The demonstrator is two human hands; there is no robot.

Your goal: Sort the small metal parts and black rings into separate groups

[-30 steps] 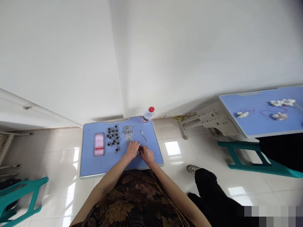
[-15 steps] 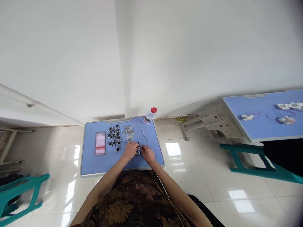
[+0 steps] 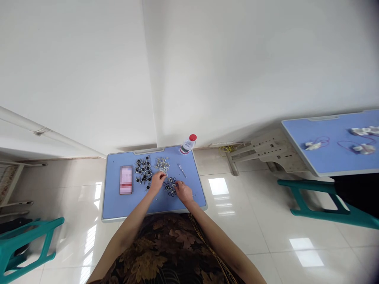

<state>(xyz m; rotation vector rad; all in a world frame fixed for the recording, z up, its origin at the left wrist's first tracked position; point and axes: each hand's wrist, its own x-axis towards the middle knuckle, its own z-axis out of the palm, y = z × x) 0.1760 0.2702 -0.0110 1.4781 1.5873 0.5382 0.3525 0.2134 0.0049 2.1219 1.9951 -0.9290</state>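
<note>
Hands curled low over blue plastic desktop (image 3: 118, 207), near its front edge
Left hand (image 3: 157, 181), right hand (image 3: 184, 193) flank black rubber O-rings (image 3: 170, 187); any grip hidden.

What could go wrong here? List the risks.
The left hand sits just beside the silver fittings, so a slip could mix them into the black rings. The loose rings lie close to the right hand and could get swept across the blue desktop, perhaps off its near edge onto the tiled floor.
</note>
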